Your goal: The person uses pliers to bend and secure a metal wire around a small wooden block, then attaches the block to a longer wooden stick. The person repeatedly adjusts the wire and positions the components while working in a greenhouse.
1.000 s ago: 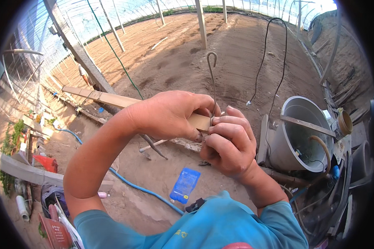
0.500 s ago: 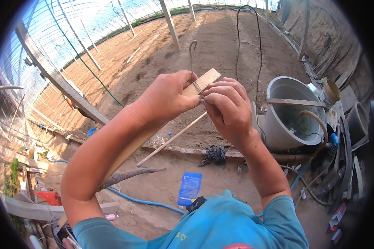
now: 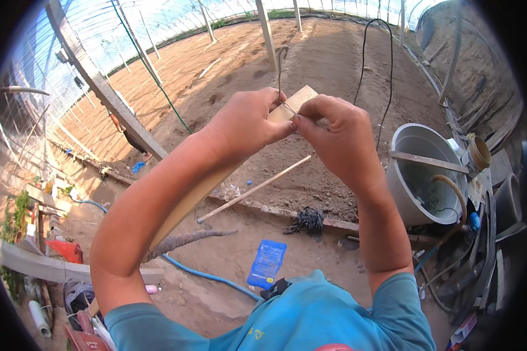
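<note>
A long pale wooden board (image 3: 303,95) runs from under my left forearm up to my hands, its end sticking out beyond them. My left hand (image 3: 246,123) is closed around the board near that end. Thin wire (image 3: 287,107) crosses the board there, and a hooked length of it (image 3: 279,67) rises above my left fingers. With thumb and fingers pinched together, my right hand (image 3: 341,136) grips the wire at the board's right edge. The pinched end itself is mostly covered by my fingertips.
At right stands a grey bucket (image 3: 396,190) with a slat across its top. A thin stick (image 3: 255,189) leans below my hands. On the ground lie a blue packet (image 3: 267,263), a blue hose (image 3: 208,274) and a black bundle (image 3: 308,220). A post (image 3: 102,88) slants at left.
My right hand has turned, its fingers now drawn into a pinch on the wire at the board's edge. Both hands and the board sit slightly higher in view; the surroundings have shifted too.
</note>
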A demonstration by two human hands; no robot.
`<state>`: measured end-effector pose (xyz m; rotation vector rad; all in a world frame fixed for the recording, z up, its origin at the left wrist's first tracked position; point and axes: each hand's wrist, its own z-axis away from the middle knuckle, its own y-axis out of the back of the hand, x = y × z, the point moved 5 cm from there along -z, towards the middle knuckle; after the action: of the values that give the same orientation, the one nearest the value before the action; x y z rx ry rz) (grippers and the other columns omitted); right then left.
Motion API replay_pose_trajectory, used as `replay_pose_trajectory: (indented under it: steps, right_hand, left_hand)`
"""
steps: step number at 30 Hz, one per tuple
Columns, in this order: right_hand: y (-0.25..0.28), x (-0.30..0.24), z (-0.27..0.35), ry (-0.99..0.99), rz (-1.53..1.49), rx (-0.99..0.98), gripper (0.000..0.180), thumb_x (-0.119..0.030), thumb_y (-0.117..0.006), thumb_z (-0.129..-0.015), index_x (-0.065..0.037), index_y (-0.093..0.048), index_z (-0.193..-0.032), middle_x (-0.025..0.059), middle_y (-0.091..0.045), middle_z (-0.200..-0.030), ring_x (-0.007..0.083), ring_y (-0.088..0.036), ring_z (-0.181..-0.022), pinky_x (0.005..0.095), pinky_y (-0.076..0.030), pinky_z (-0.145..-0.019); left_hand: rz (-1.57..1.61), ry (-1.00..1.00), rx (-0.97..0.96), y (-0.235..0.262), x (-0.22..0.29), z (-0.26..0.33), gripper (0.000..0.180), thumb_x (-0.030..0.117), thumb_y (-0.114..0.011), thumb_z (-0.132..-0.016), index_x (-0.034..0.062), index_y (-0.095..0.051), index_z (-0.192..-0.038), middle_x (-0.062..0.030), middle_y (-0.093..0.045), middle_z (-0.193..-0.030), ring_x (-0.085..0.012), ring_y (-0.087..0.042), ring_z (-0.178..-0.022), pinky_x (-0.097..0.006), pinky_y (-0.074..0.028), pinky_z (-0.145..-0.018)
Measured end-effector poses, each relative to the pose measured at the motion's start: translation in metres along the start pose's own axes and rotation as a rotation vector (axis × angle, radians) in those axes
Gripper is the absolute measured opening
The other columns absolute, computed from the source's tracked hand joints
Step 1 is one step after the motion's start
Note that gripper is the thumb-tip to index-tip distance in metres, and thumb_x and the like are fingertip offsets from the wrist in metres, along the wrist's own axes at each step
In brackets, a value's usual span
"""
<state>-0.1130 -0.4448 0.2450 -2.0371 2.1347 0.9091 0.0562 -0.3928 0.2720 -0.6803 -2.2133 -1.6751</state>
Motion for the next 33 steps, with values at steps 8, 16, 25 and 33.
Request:
replay_pose_trajectory:
  steps: [8,16,25,33]
  right_hand:
    - [0.001,0.002,-0.011,-0.205,-0.159,-0.174,0.011,-0.015,-0.076,-0.089,-0.004,-0.076,-0.091,0.0167,-0.076,-0.088,0.0344,-0.075,-0.085,0.044,-0.058,-0.077]
    - [0.002,0.004,-0.004,-0.075,-0.077,-0.069,0.01,-0.013,-0.075,-0.088,-0.003,-0.075,-0.088,0.0169,-0.073,-0.084,0.0373,-0.073,-0.082,0.0445,-0.057,-0.073]
    - [0.01,0.018,-0.008,-0.086,-0.152,-0.168,0.011,-0.012,-0.078,-0.086,-0.002,-0.074,-0.085,0.0166,-0.073,-0.086,0.0369,-0.072,-0.08,0.0465,-0.057,-0.075]
    - [0.015,0.023,-0.007,0.03,-0.12,-0.164,0.009,-0.013,-0.08,-0.087,-0.005,-0.075,-0.088,0.0119,-0.069,-0.084,0.0339,-0.068,-0.084,0.0447,-0.055,-0.076]
  left_hand:
    - [0.232,0.073,-0.1,-0.002,-0.012,0.003,0.05,0.028,-0.078,-0.101,-0.0045,-0.063,-0.135,-0.0076,-0.075,-0.107,-0.013,-0.07,-0.096,-0.029,-0.056,-0.088]
    - [0.634,0.323,-0.114,-0.007,-0.015,0.006,0.04,0.024,-0.066,-0.11,-0.0021,-0.06,-0.14,-0.0056,-0.074,-0.109,-0.0092,-0.068,-0.093,-0.026,-0.057,-0.085]
    - [0.261,0.135,-0.015,-0.022,-0.006,0.009,0.055,0.039,-0.065,-0.109,-0.0054,-0.056,-0.142,-0.0121,-0.077,-0.105,-0.0156,-0.071,-0.097,-0.033,-0.056,-0.089]
    - [0.549,0.26,0.002,-0.038,-0.006,0.006,0.047,0.046,-0.049,-0.116,0.0024,-0.064,-0.124,-0.0034,-0.074,-0.102,-0.0091,-0.065,-0.089,-0.028,-0.055,-0.082]
